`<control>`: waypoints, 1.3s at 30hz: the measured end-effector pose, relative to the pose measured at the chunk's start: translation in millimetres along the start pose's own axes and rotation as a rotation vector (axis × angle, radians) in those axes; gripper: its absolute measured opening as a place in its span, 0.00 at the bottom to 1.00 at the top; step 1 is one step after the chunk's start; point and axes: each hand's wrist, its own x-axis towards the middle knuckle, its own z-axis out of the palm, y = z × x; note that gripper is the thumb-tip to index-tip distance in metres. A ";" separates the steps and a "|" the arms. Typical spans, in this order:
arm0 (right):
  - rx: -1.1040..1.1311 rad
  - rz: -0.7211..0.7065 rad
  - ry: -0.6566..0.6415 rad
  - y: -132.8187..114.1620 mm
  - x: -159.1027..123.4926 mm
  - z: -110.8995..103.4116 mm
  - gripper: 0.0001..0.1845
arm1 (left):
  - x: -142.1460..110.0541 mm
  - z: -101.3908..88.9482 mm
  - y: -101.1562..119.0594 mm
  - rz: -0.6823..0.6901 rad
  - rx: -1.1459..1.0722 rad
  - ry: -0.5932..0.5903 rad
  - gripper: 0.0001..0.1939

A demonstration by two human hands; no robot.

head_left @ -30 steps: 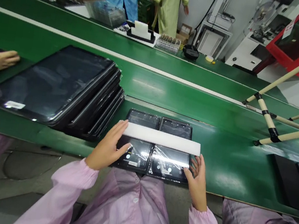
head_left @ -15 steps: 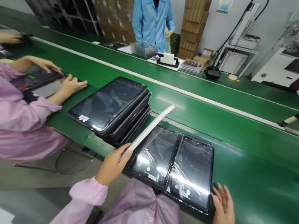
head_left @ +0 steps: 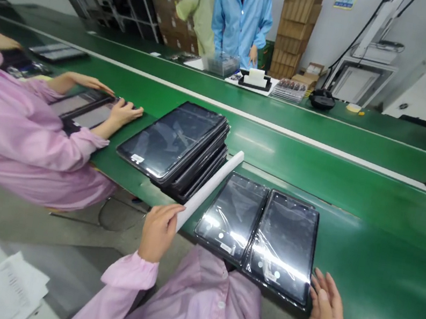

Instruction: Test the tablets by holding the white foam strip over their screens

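My left hand is closed on the near end of a long white strip, which slants away between a stack and two tablets. Its exact kind I cannot make out. Fingers apart, my right hand rests beside the lower right corner of the right tablet, which is dark and glossy in clear film. The left tablet lies right against it, also film-covered with a small white label. Left of the strip stands a stack of dark tablets, the top one bearing a white label.
A co-worker in pink handles dark panels at the left. Across the green bench stand people in blue and yellow. A clear box, a black holder and stacked trays line the far side.
The white strip has been lowered and swung leftward, its broad face now showing, close along the stack. My right hand stays by the right tablet. The camera view has shifted.
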 end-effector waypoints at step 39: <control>-0.026 0.091 0.030 2.3 -4.9 9.0 0.38 | -38.9 50.9 59.0 -0.869 -1.404 -0.159 0.32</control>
